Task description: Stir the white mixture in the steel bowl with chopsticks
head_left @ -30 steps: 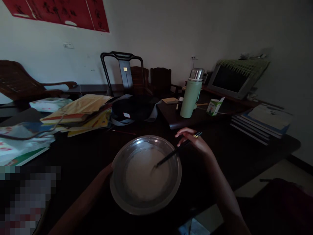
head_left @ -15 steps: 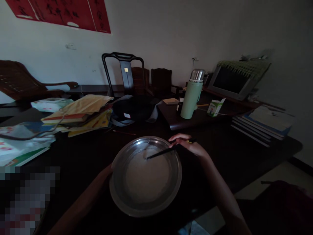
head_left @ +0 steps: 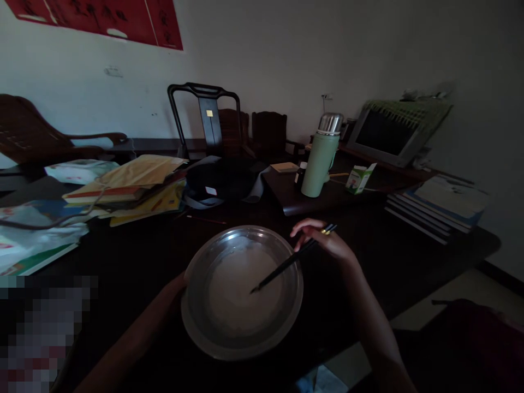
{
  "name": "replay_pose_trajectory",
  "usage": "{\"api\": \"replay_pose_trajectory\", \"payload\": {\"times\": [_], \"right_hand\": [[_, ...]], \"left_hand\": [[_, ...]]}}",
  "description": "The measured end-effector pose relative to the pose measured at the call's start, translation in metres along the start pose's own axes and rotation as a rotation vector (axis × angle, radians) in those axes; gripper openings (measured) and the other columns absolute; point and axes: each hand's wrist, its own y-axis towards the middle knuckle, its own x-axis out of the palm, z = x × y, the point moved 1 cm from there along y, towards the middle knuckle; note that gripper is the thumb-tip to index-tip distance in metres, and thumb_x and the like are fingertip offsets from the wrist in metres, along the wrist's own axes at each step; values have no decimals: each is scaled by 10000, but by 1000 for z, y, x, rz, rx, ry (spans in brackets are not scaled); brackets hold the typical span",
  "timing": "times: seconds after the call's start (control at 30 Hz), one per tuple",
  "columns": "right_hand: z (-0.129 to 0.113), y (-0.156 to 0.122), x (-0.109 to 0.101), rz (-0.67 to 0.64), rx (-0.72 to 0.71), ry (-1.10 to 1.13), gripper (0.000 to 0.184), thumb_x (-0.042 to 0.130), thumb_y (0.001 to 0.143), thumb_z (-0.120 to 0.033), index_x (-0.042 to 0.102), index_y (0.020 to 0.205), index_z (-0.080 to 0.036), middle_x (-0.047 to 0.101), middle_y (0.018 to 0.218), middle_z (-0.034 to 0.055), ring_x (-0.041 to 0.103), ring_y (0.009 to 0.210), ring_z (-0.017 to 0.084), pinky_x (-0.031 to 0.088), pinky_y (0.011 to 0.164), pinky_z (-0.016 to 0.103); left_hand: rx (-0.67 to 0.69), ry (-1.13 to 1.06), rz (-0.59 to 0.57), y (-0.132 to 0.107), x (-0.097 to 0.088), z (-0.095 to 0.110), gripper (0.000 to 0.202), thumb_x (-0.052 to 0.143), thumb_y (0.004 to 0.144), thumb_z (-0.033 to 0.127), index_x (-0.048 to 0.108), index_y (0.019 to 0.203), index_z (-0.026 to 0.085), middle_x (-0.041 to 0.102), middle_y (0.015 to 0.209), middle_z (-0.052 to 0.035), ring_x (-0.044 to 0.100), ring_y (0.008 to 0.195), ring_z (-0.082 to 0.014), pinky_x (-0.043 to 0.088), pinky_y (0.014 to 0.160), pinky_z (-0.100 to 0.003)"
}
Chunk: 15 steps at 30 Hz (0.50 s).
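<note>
- The bowl [head_left: 196, 284] is bare metal, smooth, with a dull sheen along its rim.
- The chopsticks [head_left: 286, 265] look dark and matt.
- The flask [head_left: 318, 164] has a matt pale-green body and a shiny metal cap.
- The bench [head_left: 135, 251] is dark, smooth wood.
- The envelope [head_left: 141, 170] is matt brown paper.

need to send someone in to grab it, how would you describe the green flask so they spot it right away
On the dark table, look past the metal bowl to the raised dark board at the far right. The flask stands upright there, beside a small white-and-green carton. It is the only tall pale-green cylinder, with a shiny steel cap.
</note>
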Motion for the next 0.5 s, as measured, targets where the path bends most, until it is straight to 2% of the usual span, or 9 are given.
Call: {"api": "replay_pose_trajectory", "payload": {"times": [0.07,0.1,0.2,0.27,0.33,0.4,0.43,0.5], "right_hand": [[1,1,-1,126,-24,-15,246,536,861,-409,637,923,-194,692,864,32,690,636,161,517,631,299],[1,2,-1,138,-23,-38,249,536,860,-410,642,917,-193,697,833,32,694,672,169,516,658,302],[1,3,5,-28,21,-50,275,539,858,-422,656,902,-178,704,782,42,698,745,187,519,716,320],[2,3,6,-90,39,7,282,547,849,-431,650,914,-177,698,831,44,700,689,181,535,666,322],[4,3,3,4,18,50,269,556,844,-425,640,930,-185,682,863,36,693,619,162,537,609,307],[5,4,1,136,-18,45,239,562,844,-409,638,925,-197,674,873,23,693,623,149,530,615,288],[5,4,1,152,-25,25,225,563,846,-398,642,913,-199,674,868,20,697,657,148,527,646,285],[5,4,3,59,-11,4,218,557,855,-386,652,891,-193,678,858,24,701,729,157,524,707,293]], "left_hand": [[-49,-24,-32,0,-1,0,509,491,828,510,538,1203,169,557,1263,-107,519,1157,-293,417,997,-520],[-71,-35,-45,1,-1,0,534,461,827,540,539,1215,182,557,1277,-110,505,1180,-309,399,1012,-531],[-109,-56,-61,1,0,0,575,421,812,576,537,1239,208,544,1311,-86,449,1243,-341,342,1056,-530],[-117,-60,-56,1,1,0,585,439,803,564,528,1250,198,518,1337,-72,409,1277,-340,315,1078,-514],[-121,-61,-47,0,1,0,591,441,803,556,514,1264,194,492,1360,-66,390,1293,-330,305,1085,-503],[-128,-60,-36,0,1,-1,593,425,808,558,500,1277,203,485,1364,-65,406,1283,-329,321,1073,-508],[-132,-57,-32,-1,1,-1,595,416,811,560,496,1281,204,493,1356,-70,424,1268,-332,337,1060,-514],[-137,-49,-30,-1,1,-1,608,411,809,573,520,1260,179,545,1299,-102,482,1212,-354,386,1012,-535]]}}
